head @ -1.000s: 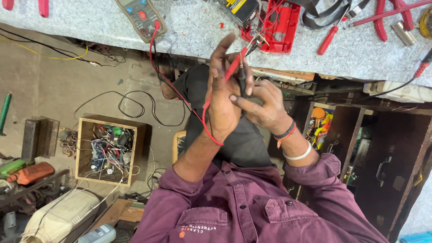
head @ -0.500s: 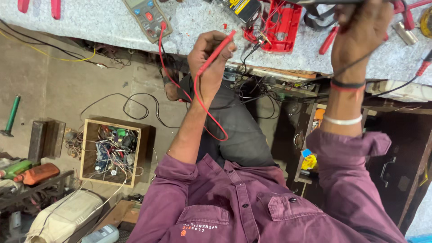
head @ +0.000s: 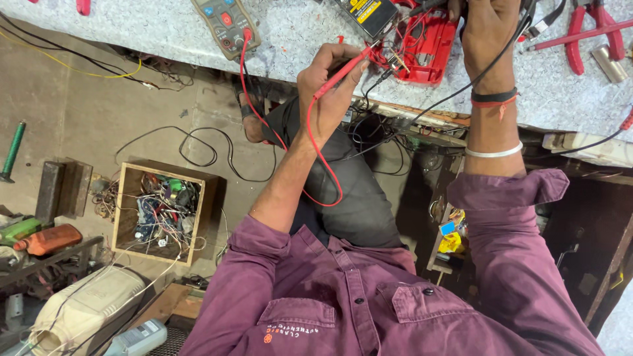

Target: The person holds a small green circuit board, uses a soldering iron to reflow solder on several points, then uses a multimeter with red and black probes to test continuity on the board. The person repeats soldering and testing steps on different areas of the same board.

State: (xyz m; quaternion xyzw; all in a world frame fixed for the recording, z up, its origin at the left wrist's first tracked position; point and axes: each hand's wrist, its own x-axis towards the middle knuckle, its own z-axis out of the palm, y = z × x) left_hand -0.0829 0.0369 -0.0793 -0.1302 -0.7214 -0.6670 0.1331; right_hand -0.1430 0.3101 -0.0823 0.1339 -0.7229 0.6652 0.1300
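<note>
Left hand (head: 330,92) is clenched around a red test probe (head: 343,69), gripped like a pen. The probe's long axis runs diagonally, from the fingers up and to the right, tip toward the red open casing (head: 428,46) lying near the front edge of the worktop (head: 297,33). Tip appears to sit at the left side of the casing, amid small wires; whether it makes contact cannot be told. The left hand is the nearer of the two to that point.

The probe's red lead (head: 316,165) loops down below the wrist, then climbs to the grey multimeter (head: 224,23), which lies on the worktop well to the left of the casing.

Right hand (head: 488,33) is raised over the casing's right side, back of the hand toward the camera. A black lead (head: 461,86) trails down past its wrist. The fingers are hidden, so I cannot tell what, if anything, they grip.

A yellow-and-black device (head: 366,13) lies just left of the casing. Red-handled pliers (head: 580,36) lie toward the right end of the worktop.

Surface: speckled grey stone, front edge chipped, with tangled wiring hanging beneath it.

Room: concrete floor below, with a wooden box of wire scraps (head: 158,211) at left, an orange bottle (head: 49,238) and a white canister (head: 86,310) at lower left.
</note>
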